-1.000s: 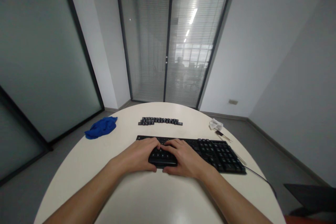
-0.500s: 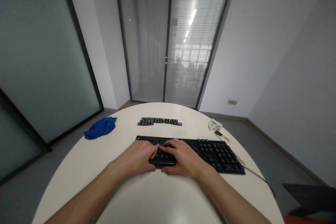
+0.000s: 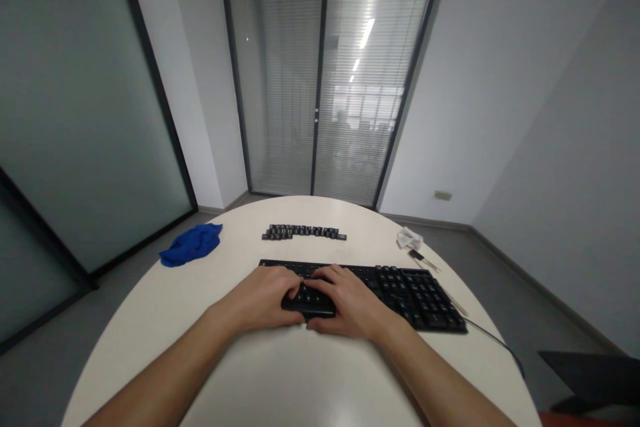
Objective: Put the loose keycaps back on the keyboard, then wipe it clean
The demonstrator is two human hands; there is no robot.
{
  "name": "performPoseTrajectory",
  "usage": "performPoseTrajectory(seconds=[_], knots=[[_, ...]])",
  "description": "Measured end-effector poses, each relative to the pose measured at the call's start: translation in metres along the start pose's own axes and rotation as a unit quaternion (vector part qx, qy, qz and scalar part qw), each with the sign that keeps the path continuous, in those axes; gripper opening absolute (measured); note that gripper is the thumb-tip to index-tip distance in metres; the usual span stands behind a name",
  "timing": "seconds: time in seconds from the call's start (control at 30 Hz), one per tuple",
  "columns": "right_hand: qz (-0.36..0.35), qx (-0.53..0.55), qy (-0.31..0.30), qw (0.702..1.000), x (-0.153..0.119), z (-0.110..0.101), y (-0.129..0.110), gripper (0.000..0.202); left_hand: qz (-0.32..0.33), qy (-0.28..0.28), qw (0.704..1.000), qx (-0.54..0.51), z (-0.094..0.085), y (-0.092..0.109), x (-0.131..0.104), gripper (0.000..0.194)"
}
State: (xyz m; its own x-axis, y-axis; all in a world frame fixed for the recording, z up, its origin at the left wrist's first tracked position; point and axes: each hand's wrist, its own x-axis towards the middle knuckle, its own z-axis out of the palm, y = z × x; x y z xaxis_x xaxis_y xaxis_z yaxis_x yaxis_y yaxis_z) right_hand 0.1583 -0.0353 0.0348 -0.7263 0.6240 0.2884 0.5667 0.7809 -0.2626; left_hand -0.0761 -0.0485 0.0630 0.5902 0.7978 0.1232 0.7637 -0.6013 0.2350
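While detached keycaps [image 3: 302, 231] lie at twelve o'clock, the left hand [image 3: 270, 295] and right hand [image 3: 347, 302] both grasp the black computer keyboard [image 3: 425, 301], thumbs at its six-o'clock edge.

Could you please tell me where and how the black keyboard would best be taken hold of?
Probably by its two short ends, the left hand and right hand coming in from either side: the black keyboard lies flat, long and low, so end grips should balance it. Best keep clear of the cable beyond its right end.
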Motion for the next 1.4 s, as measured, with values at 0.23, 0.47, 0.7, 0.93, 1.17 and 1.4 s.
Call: performPoseTrajectory(seconds=[0.23,0.47,0.7,0.93,1.17,1.4], knots=[[-0.003,0.012,0.009,1.0,0.0,-0.003,-0.001,0.059,0.038,0.021,0.999,-0.02,0.002,-0.009,0.005,0.024],[-0.003,0.016,0.015,1.0,-0.001,-0.003,-0.003,0.052,0.058,0.041,0.996,-0.054,0.013,-0.018,0.005,0.03],[0.0,0.017,0.012,1.0,0.0,-0.003,-0.002,0.052,0.055,0.064,0.993,-0.08,0.017,-0.02,0.006,0.023],[0.008,0.016,0.004,1.0,-0.001,-0.006,-0.003,0.052,0.023,0.101,0.985,-0.135,0.024,-0.029,0.01,0.017],[0.015,0.012,0.003,1.0,-0.002,-0.002,0.0,0.057,-0.064,0.179,0.973,-0.134,0.026,-0.036,0.013,0.027],[0.01,0.01,0.005,1.0,-0.003,-0.001,0.0,0.055,-0.159,0.234,0.955,-0.093,0.026,-0.043,0.013,0.027]])
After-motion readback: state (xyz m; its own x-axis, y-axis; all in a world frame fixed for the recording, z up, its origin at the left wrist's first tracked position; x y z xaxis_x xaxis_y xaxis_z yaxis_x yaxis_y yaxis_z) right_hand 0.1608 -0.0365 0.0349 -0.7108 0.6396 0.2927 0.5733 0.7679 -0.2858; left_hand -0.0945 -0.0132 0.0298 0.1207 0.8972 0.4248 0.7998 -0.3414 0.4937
